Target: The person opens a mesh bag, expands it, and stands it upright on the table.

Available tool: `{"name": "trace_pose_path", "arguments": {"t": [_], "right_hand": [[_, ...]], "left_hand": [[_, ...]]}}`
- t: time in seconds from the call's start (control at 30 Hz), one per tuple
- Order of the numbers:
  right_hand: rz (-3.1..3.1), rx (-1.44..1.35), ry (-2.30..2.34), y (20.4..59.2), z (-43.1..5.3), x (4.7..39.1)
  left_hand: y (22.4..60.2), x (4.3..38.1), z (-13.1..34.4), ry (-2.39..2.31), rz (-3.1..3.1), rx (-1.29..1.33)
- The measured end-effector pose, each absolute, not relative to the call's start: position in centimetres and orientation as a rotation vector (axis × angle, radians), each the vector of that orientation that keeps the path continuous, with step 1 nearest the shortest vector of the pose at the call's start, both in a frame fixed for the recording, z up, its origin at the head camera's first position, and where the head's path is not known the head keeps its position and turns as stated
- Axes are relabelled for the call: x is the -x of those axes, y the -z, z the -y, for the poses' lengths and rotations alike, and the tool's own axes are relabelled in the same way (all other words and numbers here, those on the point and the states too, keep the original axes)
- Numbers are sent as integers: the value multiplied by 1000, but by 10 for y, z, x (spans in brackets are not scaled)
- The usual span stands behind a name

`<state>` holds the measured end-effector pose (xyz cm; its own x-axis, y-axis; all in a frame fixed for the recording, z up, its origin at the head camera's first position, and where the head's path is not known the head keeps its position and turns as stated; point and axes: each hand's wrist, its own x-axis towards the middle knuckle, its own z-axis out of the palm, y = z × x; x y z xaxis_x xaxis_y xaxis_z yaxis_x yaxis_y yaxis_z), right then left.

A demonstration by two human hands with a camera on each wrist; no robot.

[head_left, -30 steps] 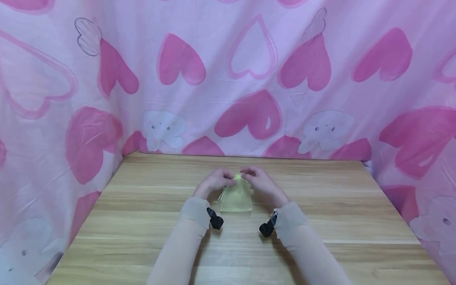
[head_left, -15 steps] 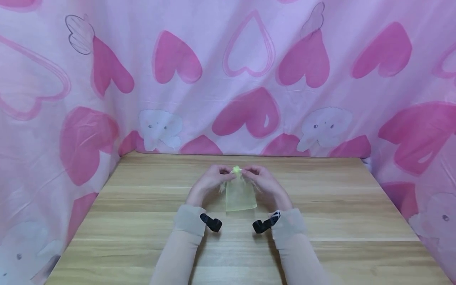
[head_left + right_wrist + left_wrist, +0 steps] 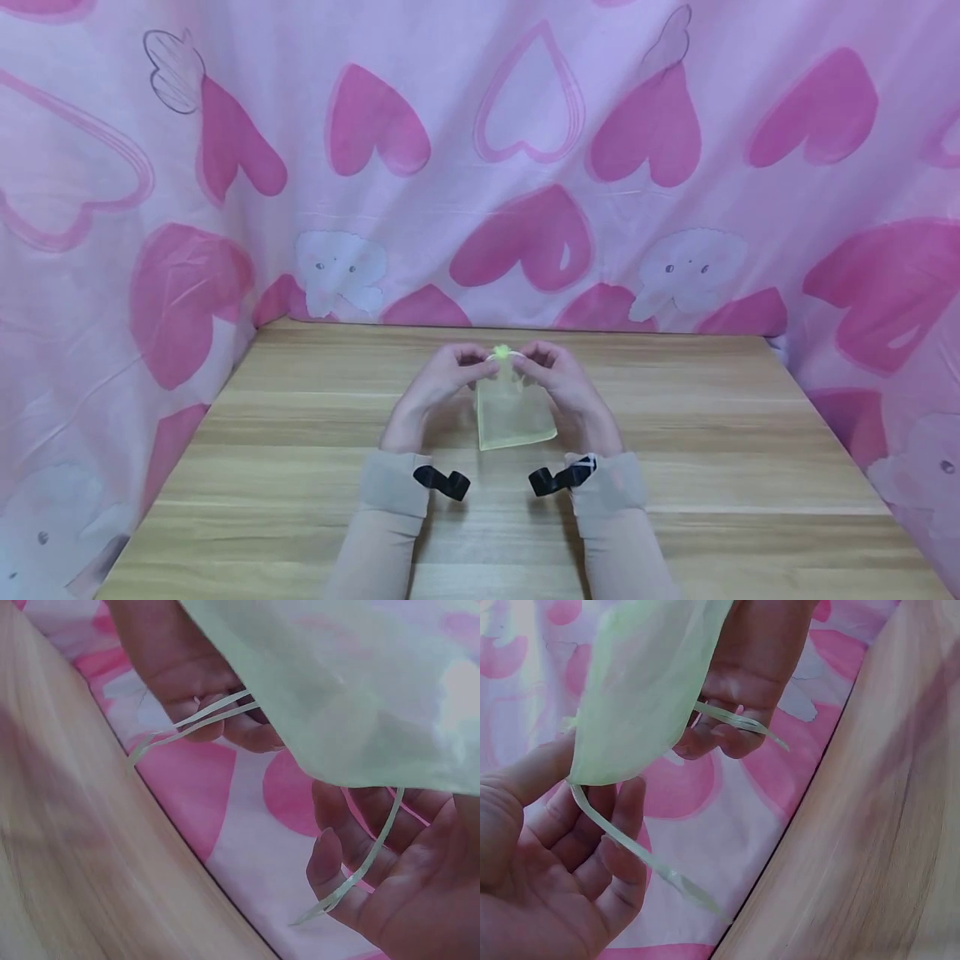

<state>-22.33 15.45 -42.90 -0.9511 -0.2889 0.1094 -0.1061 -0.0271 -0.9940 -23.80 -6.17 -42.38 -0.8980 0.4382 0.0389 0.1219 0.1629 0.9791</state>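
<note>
A sheer pale yellow-green drawstring pouch hangs between my two hands, its gathered neck uppermost. My left hand pinches it at the left of the neck, thumb and index finger together. On the other side my right hand pinches the neck in the same way. Short cord is stretched between the fingertips and the ruffled top. Loose cord ends, such as this drawstring, trail below the left hand in the left wrist view. Another drawstring dangles across the right fingers in the right wrist view. The pouch covers some fingertips in both wrist views.
A wood-grain table lies under both hands. Pink curtain printed with hearts encloses it at the back and both sides. Each wrist wears a small black camera mount, one at the left cuff and one at the right.
Both hands have risen slightly with the pouch, and its body has swung to the right and now shows wider and flatter. The ruffled neck looks more tightly gathered between the fingertips.
</note>
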Motion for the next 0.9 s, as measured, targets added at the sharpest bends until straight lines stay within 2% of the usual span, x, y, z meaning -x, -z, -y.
{"name": "trace_pose_path", "arguments": {"t": [0.5,0.9], "right_hand": [[-1997,413,2307,414,-163,204],[-1876,401,2468,414,-159,201]], "left_hand": [[413,228,47,-2110,-1892,-642],[415,225,45,-2199,-1757,-545]]}}
